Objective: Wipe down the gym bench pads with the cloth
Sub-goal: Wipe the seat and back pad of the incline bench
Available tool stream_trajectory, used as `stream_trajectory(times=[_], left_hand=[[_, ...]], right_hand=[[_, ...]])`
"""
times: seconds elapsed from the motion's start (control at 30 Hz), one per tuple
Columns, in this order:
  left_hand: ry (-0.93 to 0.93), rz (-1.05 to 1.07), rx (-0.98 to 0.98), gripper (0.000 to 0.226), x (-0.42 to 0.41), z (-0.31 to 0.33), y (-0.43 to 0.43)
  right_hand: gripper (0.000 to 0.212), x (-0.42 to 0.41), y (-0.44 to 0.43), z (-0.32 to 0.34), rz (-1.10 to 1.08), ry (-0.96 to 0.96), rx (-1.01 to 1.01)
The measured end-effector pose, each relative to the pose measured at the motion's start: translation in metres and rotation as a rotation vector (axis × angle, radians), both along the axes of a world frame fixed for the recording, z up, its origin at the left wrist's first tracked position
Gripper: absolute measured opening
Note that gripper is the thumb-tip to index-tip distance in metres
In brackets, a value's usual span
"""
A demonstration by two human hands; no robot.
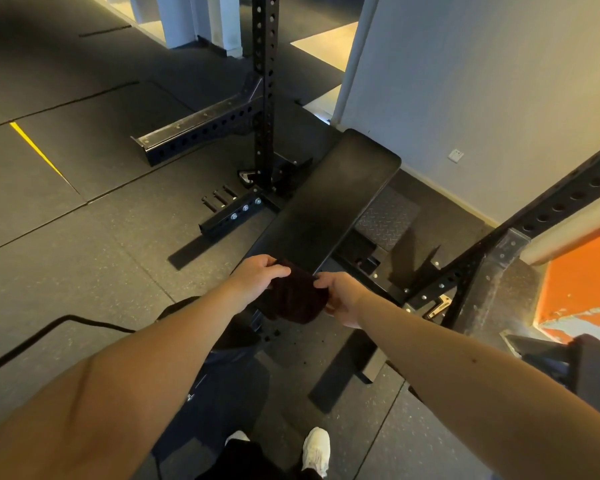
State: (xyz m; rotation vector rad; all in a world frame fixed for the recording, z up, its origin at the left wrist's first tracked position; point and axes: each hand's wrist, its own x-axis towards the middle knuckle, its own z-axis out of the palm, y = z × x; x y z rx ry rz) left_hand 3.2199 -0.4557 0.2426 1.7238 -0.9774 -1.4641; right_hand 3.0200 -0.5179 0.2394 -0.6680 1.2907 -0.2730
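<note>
A long black bench pad (329, 206) stretches away from me toward the wall, its near end just beyond my hands. A dark folded cloth (293, 297) hangs between both hands in the air, over the near end of the bench. My left hand (257, 277) grips the cloth's upper left edge. My right hand (340, 296) pinches its right side. The cloth hides the bench's near edge and part of the frame below.
A black rack upright (264, 91) with holes stands left of the bench, with a low safety arm (201, 133) jutting left. Another perforated rack beam (534, 216) slants at right beside an orange panel (582, 278). A white wall (482, 81) stands behind. My white shoes (316, 450) are on the rubber floor.
</note>
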Motion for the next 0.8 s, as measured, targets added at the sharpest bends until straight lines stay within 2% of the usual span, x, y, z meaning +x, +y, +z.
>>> stream_trajectory(times=[0.07,0.13,0.23,0.33,0.4,0.53,0.6,0.8], left_hand=[[-0.062,0.001,0.010,0.029,0.009,-0.011,-0.002],[-0.162,-0.005,0.014,0.026,0.016,-0.021,-0.005],[-0.264,-0.020,-0.003,0.030,0.017,-0.031,-0.013],[-0.295,-0.015,-0.027,0.055,0.013,-0.042,-0.027],[-0.369,-0.093,-0.048,0.064,0.010,-0.048,-0.034],[-0.503,-0.220,-0.064,0.030,-0.001,-0.078,-0.061],[-0.566,-0.210,-0.084,0.024,-0.006,-0.103,-0.083],[-0.594,-0.141,-0.157,0.021,-0.021,-0.191,-0.150]], right_hand=[[0.058,0.000,-0.006,-0.004,0.050,0.086,-0.081],[0.061,0.001,-0.013,-0.007,0.168,0.219,-0.189],[0.046,0.002,-0.025,-0.013,0.382,0.384,-0.360],[0.034,0.001,-0.042,-0.023,0.569,0.530,-0.511],[0.031,-0.002,-0.056,-0.035,0.591,0.594,-0.537],[0.030,-0.007,-0.090,-0.070,0.639,0.749,-0.585],[0.029,-0.013,-0.108,-0.094,0.674,0.839,-0.640],[0.014,-0.031,-0.166,-0.184,0.474,0.685,-0.682]])
